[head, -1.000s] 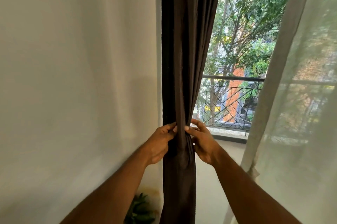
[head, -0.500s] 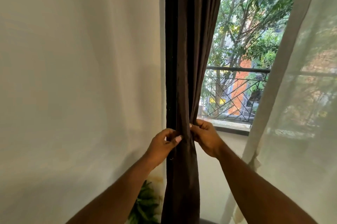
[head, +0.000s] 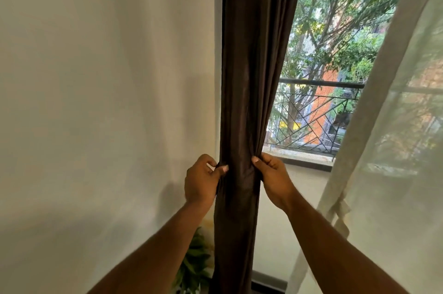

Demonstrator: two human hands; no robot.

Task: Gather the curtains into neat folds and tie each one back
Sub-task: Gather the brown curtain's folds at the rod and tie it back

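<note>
A dark brown curtain (head: 249,73) hangs gathered into a narrow column at the window's left edge. My left hand (head: 203,180) pinches its left side at about sill height. My right hand (head: 273,177) pinches its right side at the same height. The fabric between the two hands is smooth and flat. A sheer cream curtain (head: 388,150) hangs at the right, with a fabric tie (head: 341,212) dangling from its inner edge. No tie is visible on the brown curtain.
A plain cream wall (head: 100,102) fills the left. A green plant (head: 194,265) stands low behind the brown curtain. The window (head: 321,73) shows a black balcony railing (head: 318,123) and trees outside. A dark sill (head: 306,165) runs below the glass.
My hands have spread apart, from nearly touching at the front of the brown curtain to gripping its left and right sides. The gathered fabric now looks wider and flatter between them.
</note>
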